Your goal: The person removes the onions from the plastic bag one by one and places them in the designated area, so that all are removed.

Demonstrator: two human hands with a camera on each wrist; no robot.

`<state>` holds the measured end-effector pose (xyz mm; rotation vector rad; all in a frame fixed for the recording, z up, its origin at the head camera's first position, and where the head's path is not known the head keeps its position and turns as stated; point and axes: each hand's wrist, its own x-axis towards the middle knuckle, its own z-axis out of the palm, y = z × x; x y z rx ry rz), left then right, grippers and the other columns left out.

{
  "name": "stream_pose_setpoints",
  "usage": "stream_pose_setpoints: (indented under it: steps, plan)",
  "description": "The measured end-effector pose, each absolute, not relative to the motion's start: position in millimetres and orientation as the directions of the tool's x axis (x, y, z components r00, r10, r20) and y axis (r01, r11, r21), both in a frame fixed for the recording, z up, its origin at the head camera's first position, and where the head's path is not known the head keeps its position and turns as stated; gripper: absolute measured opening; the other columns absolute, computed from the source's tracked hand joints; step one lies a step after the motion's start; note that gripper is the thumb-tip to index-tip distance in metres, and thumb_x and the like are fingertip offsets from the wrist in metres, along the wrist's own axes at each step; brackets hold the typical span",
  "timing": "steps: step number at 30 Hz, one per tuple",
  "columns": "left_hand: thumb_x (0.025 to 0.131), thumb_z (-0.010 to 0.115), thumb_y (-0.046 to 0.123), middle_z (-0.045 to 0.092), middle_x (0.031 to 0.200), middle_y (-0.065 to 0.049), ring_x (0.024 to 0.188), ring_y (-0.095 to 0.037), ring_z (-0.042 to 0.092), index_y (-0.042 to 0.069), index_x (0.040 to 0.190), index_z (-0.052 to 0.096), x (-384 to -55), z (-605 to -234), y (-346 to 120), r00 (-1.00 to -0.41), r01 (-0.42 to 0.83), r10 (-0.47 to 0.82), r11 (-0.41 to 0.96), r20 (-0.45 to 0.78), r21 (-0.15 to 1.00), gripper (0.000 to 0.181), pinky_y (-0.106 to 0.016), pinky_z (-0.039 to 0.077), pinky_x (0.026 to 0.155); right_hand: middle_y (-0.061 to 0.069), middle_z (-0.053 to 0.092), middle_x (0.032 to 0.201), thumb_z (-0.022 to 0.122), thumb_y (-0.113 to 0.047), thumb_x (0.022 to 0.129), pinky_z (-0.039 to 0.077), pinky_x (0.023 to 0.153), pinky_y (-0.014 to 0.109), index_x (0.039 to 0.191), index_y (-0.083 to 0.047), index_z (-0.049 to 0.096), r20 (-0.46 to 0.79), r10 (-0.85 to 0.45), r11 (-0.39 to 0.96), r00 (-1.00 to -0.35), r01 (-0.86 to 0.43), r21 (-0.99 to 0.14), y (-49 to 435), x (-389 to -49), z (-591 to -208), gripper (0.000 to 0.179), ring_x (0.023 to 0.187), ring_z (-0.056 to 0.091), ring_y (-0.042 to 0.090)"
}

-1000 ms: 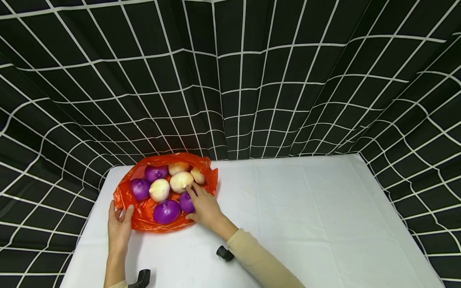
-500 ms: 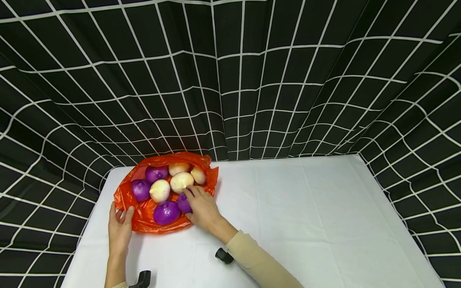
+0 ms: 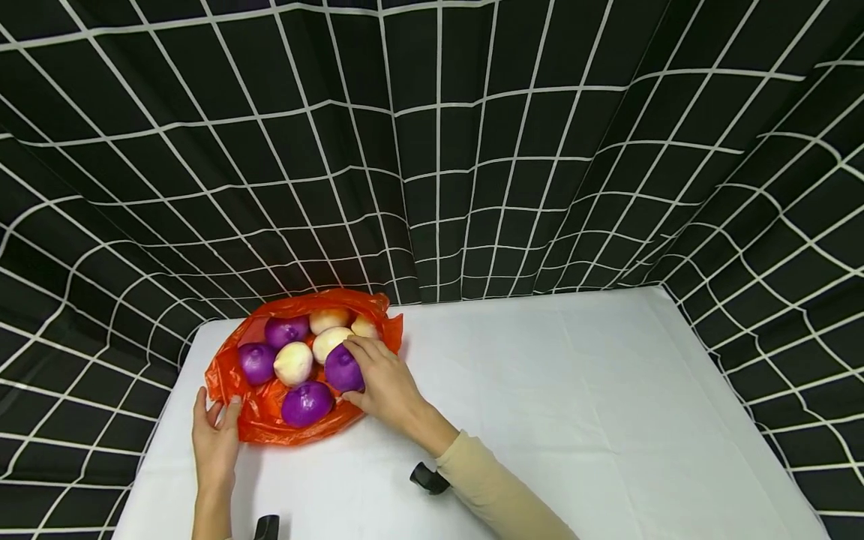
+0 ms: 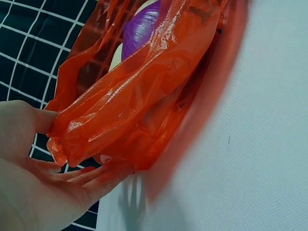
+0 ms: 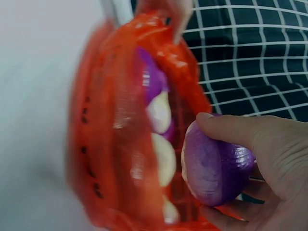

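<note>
Over white cloth (image 3: 540,420), left fingers (image 4: 108,178) hold the bag (image 4: 122,110), right fingers (image 3: 367,348) a purple onion (image 3: 343,368), seemingly higher than before.

The orange bag (image 4: 139,106) looks like thin plastic film, translucent, crinkled and glossy along its folds. The purple bulbs (image 3: 307,405) are smooth and shiny; the pale bulbs (image 3: 293,364) are smooth with a softer sheen. Matt, finely textured cloth covers the counter (image 3: 540,412). The gridded backdrop (image 3: 378,195) and the sleeve (image 3: 496,480) look like matt fabric, the black wrist piece (image 3: 428,478) like smooth plastic.
</note>
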<state>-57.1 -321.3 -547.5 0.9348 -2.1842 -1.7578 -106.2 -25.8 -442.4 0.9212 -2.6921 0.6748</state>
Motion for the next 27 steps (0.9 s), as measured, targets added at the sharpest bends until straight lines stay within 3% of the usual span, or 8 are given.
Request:
stream_pose_setpoints:
  steps: [5,15,27]
  plan:
    - [0.084,0.055,0.048,0.034,0.137,-0.017,0.118,-0.031,0.041,0.043,0.139,0.018,-53.9,-548.2,-322.9,-0.78,-0.32,-0.588,0.083,-0.213,0.944,0.067,-0.014,0.047,0.075,0.005,0.043,0.134,0.079,-0.034,0.067,0.039,0.098,0.032,0.13,-0.007,0.045,0.39,-0.495,0.666,-0.776,-0.627,-0.403,-16.2,-107.7,-426.0,0.077,0.124,0.038,0.017]
    - [0.083,0.057,0.047,0.04,0.134,-0.015,0.107,-0.022,0.048,0.041,0.137,0.028,-53.8,-550.1,-322.6,-0.767,-0.275,-0.627,0.129,-0.137,0.953,0.061,-0.009,0.047,0.068,0.01,0.042,0.135,0.079,-0.027,0.067,0.039,0.098,0.035,0.133,-0.003,0.04,0.451,-0.331,0.683,-0.829,-0.541,-0.491,23.9,-125.2,-419.9,0.081,0.123,0.039,0.02]
    - [0.082,0.064,0.036,0.044,0.13,-0.016,0.09,-0.009,0.055,0.036,0.134,0.038,-55.0,-558.8,-328.3,-0.749,-0.194,-0.656,0.087,-0.091,0.977,0.059,-0.008,0.047,0.062,0.007,0.042,0.135,0.082,-0.023,0.065,0.039,0.097,0.042,0.133,-0.005,0.042,0.442,-0.171,0.708,-0.881,-0.422,-0.567,76.6,-153.5,-429.5,0.081,0.123,0.038,0.021]
